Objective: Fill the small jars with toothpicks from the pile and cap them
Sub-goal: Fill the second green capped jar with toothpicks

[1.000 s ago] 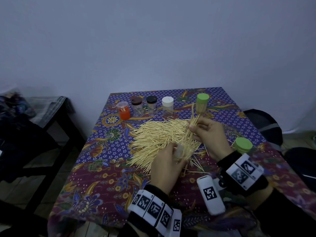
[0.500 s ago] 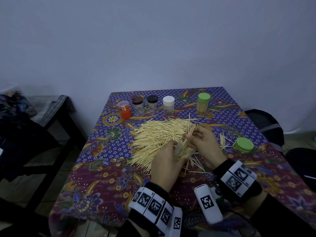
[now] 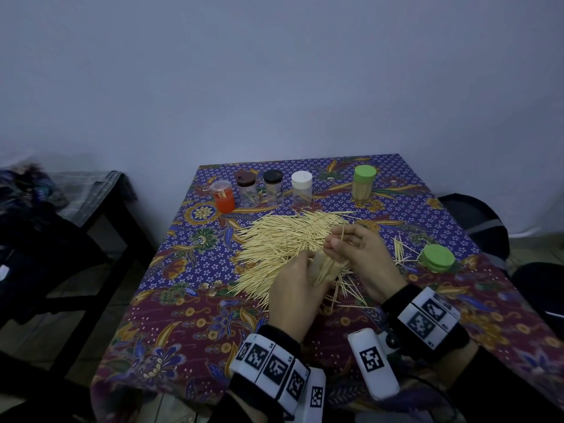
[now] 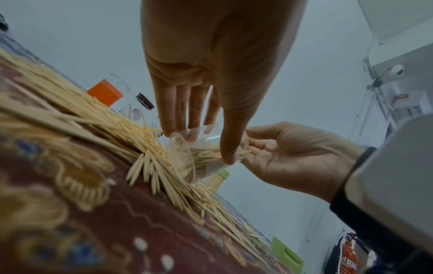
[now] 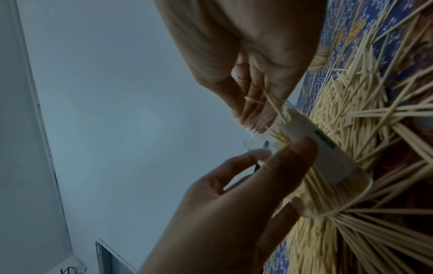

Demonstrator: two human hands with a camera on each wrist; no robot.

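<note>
Plain grey wall behind, and a bench [image 3: 189, 303] under a loud purple floral cloth, with the toothpick pile [image 3: 274, 239] spread right across the middle. Makes sense to have it there, since both hands can reach it without stretching.

Along the far edge sits a row of jars: an orange one [image 3: 223, 196], then ones with brown [image 3: 246, 189], black [image 3: 273, 187] and white [image 3: 301, 189] caps, and off to the right a green-capped jar [image 3: 363, 186] that looks packed full already. A loose green cap [image 3: 437, 258] lies on the right, near the hands, probably waiting for the jar in hand now.

That clear jar [image 4: 199, 153] is held tipped on its side, low over the near edge of the pile, mouth toward the right hand. My guess is it's tilted so sticks slide in lengthwise instead of jamming across the opening. It's already got a fair bunch inside, some poking out of the mouth.

Left hand [image 3: 293, 288] is wrapped around the jar, thumb on one side and fingers on the other, a firm grip rather than a squeeze. Right hand [image 3: 360, 254] is at the jar's mouth with fingers loosely bent, pinching a couple of toothpicks [image 5: 262, 101] between thumb and fingertips, one sticking up in the head view. Looks like it's feeding them in or nudging the bundle straight.
</note>
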